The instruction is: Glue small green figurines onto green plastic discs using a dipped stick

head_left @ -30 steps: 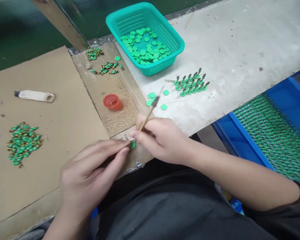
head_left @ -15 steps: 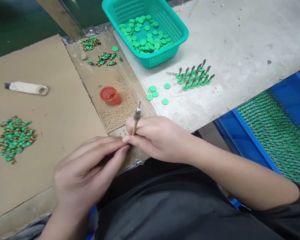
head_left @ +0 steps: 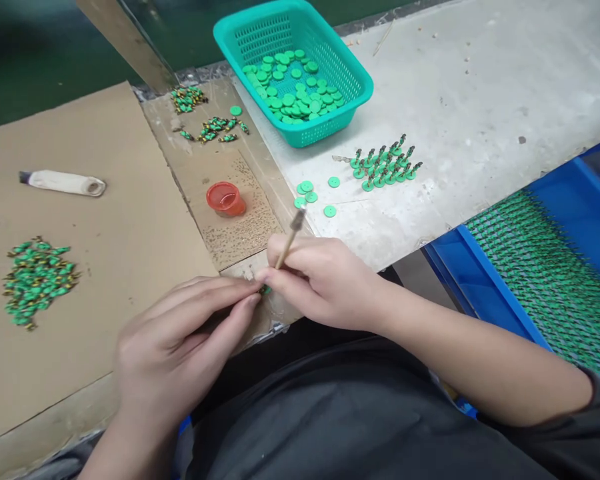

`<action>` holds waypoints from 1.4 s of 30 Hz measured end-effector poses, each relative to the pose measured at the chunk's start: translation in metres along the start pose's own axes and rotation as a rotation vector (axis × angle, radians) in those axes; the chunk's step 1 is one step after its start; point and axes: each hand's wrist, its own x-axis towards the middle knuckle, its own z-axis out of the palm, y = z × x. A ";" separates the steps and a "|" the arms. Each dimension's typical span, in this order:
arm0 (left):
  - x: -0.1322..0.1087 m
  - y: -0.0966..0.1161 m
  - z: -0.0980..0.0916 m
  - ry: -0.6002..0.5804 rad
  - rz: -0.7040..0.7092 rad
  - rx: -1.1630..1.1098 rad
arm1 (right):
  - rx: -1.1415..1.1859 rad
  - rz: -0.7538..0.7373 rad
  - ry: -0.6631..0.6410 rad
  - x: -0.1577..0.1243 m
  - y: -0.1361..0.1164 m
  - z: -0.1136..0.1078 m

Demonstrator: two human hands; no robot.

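Observation:
My left hand (head_left: 185, 340) is closed in a pinch, thumb against forefinger, on a small green figurine (head_left: 265, 290); only a bit of green shows at the fingertips. My right hand (head_left: 325, 280) grips a thin wooden-handled tool (head_left: 286, 248) with a dark wrapped collar and a pale metallic upper end. This tool leans up and to the right, and its lower end is hidden by my fingers. Both hands meet at the table's front edge, fingertips touching or nearly so. Just beyond them stands a small red cup (head_left: 226, 199) on a speckled cardboard piece (head_left: 240, 233).
A teal basket (head_left: 310, 137) holds many green discs. Loose green discs (head_left: 330, 211) and standing figurines on discs (head_left: 387, 167) occupy the pale table. Piles of green figurines (head_left: 40, 283) and a whitish knife-like handle (head_left: 63, 182) lie left. A blue crate (head_left: 505, 287) holds rows of figurines.
The tool's upper end has tipped to the right. A sliver of green now shows between my fingertips. The whole view has shifted slightly, with both hands still together.

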 end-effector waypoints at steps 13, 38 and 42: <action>-0.002 -0.003 -0.001 0.015 0.048 0.014 | -0.115 -0.082 -0.098 -0.004 -0.001 0.002; 0.030 0.046 -0.032 -0.102 -0.632 -0.848 | -0.118 0.096 0.297 -0.064 -0.010 -0.006; 0.032 0.050 -0.028 -0.108 -0.627 -0.810 | -0.073 0.067 0.325 -0.073 -0.010 -0.006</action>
